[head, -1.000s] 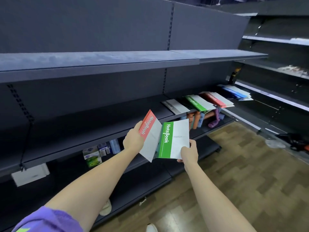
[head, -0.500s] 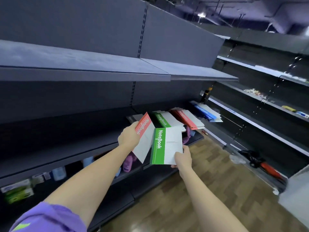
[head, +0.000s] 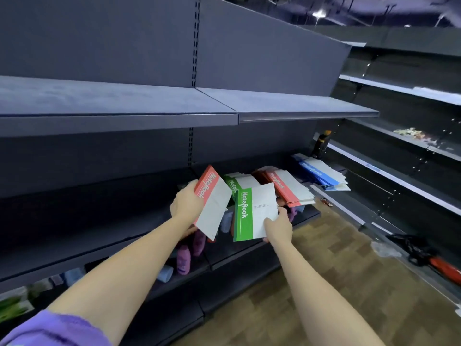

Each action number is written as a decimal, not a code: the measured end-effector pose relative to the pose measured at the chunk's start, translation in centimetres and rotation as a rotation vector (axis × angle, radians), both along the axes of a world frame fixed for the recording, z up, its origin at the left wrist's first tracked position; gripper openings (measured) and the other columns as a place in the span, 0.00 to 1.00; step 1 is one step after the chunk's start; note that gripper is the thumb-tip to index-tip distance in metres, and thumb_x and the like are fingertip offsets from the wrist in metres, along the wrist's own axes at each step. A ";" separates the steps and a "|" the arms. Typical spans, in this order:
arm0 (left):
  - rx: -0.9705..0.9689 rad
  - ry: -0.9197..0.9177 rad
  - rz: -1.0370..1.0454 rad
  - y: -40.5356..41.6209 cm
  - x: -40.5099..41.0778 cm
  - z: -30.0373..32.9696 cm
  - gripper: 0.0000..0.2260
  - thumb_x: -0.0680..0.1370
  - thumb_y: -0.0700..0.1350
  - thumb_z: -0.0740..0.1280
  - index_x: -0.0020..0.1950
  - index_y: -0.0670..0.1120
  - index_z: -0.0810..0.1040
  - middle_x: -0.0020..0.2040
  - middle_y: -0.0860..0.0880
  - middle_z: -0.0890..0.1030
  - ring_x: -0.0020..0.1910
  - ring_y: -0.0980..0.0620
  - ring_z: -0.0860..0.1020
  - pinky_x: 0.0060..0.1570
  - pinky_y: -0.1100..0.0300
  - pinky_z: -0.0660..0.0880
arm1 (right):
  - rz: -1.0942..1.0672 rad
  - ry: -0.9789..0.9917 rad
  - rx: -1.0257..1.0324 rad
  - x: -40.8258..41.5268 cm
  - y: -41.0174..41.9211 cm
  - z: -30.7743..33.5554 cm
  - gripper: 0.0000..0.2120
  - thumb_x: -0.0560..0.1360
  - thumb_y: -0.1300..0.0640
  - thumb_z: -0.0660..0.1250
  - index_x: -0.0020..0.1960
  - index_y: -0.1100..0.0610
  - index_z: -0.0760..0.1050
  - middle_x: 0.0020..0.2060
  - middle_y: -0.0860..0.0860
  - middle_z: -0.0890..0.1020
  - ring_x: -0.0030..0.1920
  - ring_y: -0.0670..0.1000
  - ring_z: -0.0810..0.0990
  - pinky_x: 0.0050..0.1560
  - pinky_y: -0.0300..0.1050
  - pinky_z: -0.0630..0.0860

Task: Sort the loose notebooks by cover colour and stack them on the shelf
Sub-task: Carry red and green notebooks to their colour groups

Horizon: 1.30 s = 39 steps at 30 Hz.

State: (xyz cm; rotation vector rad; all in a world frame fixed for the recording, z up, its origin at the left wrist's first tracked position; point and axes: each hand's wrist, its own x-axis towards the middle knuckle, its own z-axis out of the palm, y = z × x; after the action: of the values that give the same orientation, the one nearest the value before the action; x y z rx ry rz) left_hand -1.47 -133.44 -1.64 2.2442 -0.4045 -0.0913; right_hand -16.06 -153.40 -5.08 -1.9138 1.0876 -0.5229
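Left hand (head: 185, 204) grips the red notebook (head: 214, 202) by its spine edge, fingers curled behind, long axis running up and away toward the shelf. Right hand (head: 278, 227) pinches the green notebook (head: 254, 212) at its lower right corner — cover facing up, spine to the left.

Both stacks lie just beyond the held books on the middle shelf (head: 154, 236): green stack (head: 237, 183) directly behind the green notebook, red stack (head: 289, 189) further right, blue stack (head: 321, 174) beyond that.

Judgement: right hand is nearer the green stack; the red book must cross over to the right.

Pink bottles (head: 183, 259) stand on the shelf below.
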 end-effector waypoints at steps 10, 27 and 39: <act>-0.074 0.049 0.115 -3.9 0.5 1.3 0.21 0.77 0.46 0.62 0.70 0.57 0.72 0.50 0.53 0.81 0.45 0.50 0.81 0.47 0.48 0.81 | 0.328 0.312 -0.378 6.7 -9.4 -1.5 0.09 0.75 0.57 0.66 0.54 0.59 0.76 0.58 0.58 0.76 0.46 0.51 0.70 0.43 0.39 0.62; -0.268 0.136 0.235 -18.2 -4.0 0.7 0.22 0.78 0.35 0.61 0.71 0.49 0.72 0.54 0.45 0.80 0.46 0.48 0.78 0.39 0.57 0.74 | 0.619 -0.066 0.119 5.1 -14.5 1.2 0.18 0.78 0.55 0.65 0.64 0.57 0.63 0.53 0.49 0.76 0.54 0.53 0.77 0.46 0.46 0.73; 0.228 0.074 -0.176 -28.1 -7.3 0.6 0.25 0.80 0.38 0.63 0.77 0.43 0.64 0.75 0.43 0.68 0.72 0.45 0.68 0.67 0.56 0.66 | 0.268 -0.052 -0.113 2.4 -28.1 -0.2 0.11 0.76 0.65 0.60 0.55 0.57 0.75 0.50 0.57 0.80 0.50 0.57 0.79 0.44 0.46 0.73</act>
State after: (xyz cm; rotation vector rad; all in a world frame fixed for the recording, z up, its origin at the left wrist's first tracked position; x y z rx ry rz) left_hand -8.72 -161.52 -1.05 2.4153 -0.5759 -0.3259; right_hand -13.63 -181.46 -5.26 -2.0932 0.7662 -0.4877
